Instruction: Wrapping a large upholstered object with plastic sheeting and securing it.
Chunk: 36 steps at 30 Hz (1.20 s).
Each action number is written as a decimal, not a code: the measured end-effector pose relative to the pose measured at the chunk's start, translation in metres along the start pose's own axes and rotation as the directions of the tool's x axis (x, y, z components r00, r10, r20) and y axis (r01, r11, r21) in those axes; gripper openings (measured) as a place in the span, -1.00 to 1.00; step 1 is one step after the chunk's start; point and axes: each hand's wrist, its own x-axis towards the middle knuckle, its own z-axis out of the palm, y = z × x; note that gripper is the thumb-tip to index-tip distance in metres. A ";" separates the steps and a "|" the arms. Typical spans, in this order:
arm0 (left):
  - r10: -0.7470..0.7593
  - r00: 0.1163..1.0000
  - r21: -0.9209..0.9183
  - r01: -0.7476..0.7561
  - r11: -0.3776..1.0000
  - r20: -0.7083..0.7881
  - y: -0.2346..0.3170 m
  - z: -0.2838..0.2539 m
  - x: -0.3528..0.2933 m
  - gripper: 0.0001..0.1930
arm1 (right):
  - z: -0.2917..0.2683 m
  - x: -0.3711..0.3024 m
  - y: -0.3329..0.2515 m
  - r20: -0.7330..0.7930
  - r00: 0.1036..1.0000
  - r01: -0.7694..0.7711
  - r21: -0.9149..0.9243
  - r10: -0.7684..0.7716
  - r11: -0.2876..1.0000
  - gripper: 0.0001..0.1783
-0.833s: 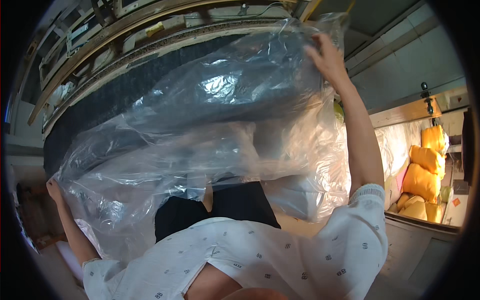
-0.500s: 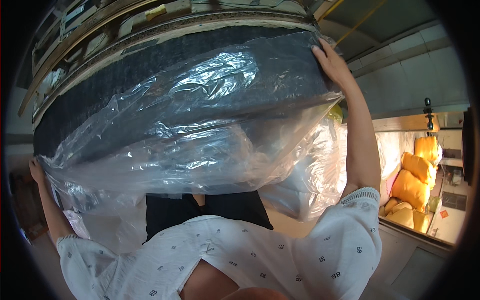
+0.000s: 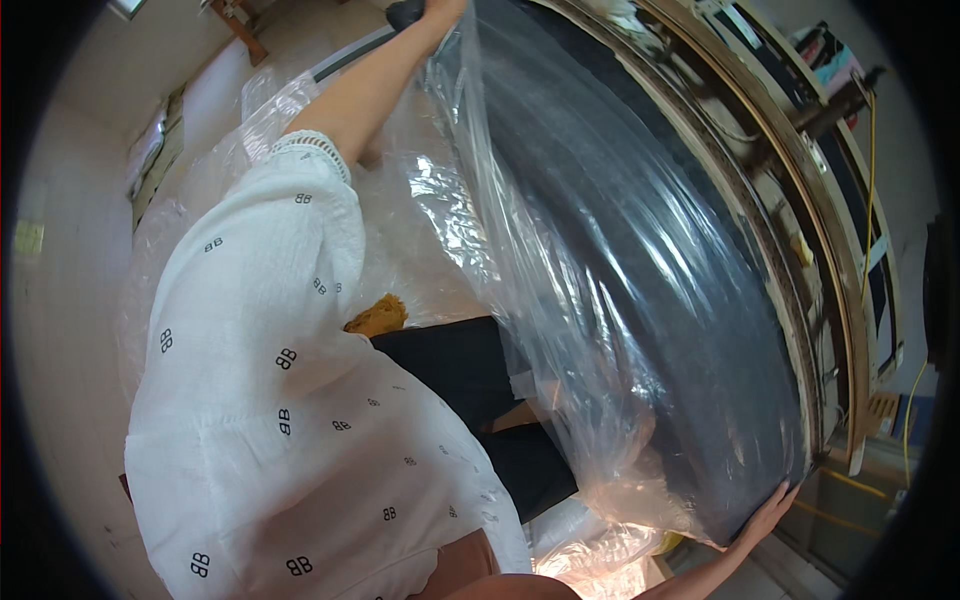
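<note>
A big clear plastic sheet (image 3: pixel 640 270) lies over a long panel with a dark grey face (image 3: pixel 770 440). It hangs in creased folds towards my lap. My left hand (image 3: pixel 442 10), partly cut off by the upper edge of the view, is closed on a gathered edge of the sheet at one end of the panel. At the panel's other end, lower right, my right hand (image 3: pixel 765 520) rests along the corner. Its fingers are stretched out against the film and the panel's edge, not wrapped round anything I can see.
Beyond the panel runs a curved-looking wooden frame (image 3: pixel 850 340) with rails and a yellow cord (image 3: pixel 872 190). More loose plastic film (image 3: pixel 600 550) lies below. A brown fuzzy item (image 3: pixel 378 316) sits beside my black-clad leg. A wooden-legged piece (image 3: pixel 240 30) stands far left.
The view has swung to the left, so the panel now runs from top to lower right. My left hand stays at the sheet's one end, my right hand at the other corner.
</note>
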 end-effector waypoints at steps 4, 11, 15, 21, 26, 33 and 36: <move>-0.081 0.985 -0.125 0.101 0.987 0.154 0.036 0.013 -0.023 -0.75 | -0.007 0.012 0.028 0.378 0.814 -0.567 0.348 0.441 0.747 -0.03; 0.073 0.997 0.020 -0.074 0.997 0.036 0.053 0.035 -0.035 -0.77 | 0.015 0.053 -0.195 -0.114 0.866 0.484 -0.051 -0.487 0.873 -0.70; -0.046 0.999 0.139 0.044 0.989 0.013 0.089 0.030 -0.046 -0.79 | 0.073 -0.008 -0.411 0.341 0.855 0.003 0.750 -0.390 0.661 -0.55; 0.040 0.997 -0.101 -0.032 0.994 0.072 0.076 0.034 -0.043 -0.80 | 0.185 -0.041 -0.611 0.452 0.648 -0.525 0.848 -0.612 0.071 -0.36; -0.002 0.996 -0.072 0.008 0.997 0.085 0.057 0.034 -0.039 -0.78 | 0.153 -0.069 -0.627 0.592 0.082 -0.274 0.787 -0.802 0.553 -0.56; -0.055 0.998 0.073 0.052 0.996 0.042 0.041 0.047 -0.033 -0.77 | -0.024 -0.142 -0.407 0.399 0.844 -0.433 0.901 -0.357 -0.016 -0.60; 0.032 0.997 0.093 -0.039 0.995 0.070 0.040 0.052 -0.031 -0.70 | -0.093 -0.184 -0.339 -0.026 0.943 -0.022 0.990 0.331 0.139 -0.52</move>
